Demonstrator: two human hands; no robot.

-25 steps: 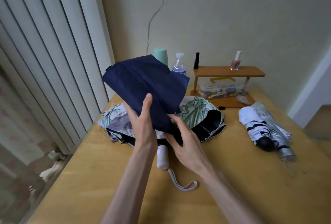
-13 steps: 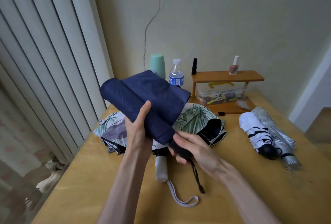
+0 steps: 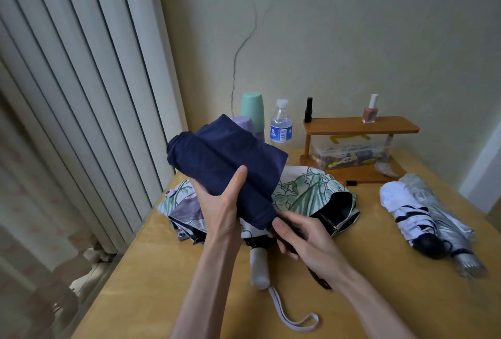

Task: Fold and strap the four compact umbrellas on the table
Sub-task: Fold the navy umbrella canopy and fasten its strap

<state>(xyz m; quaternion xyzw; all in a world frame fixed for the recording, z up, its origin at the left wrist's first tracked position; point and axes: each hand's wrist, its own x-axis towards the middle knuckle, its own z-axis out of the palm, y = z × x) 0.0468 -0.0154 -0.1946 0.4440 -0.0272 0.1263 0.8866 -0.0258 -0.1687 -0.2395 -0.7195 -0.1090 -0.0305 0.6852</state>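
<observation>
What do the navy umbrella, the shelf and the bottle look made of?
The navy umbrella looks like thin synthetic cloth, matte, with soft creases. The shelf looks like varnished wood or veneer: warm brown, slight sheen. The bottle is likely clear plastic: glossy, see-through, printed label.

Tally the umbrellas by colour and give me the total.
navy umbrella: 1
leaf-print umbrella: 1
white-and-black umbrella: 1
silver umbrella: 1
Total: 4
</observation>
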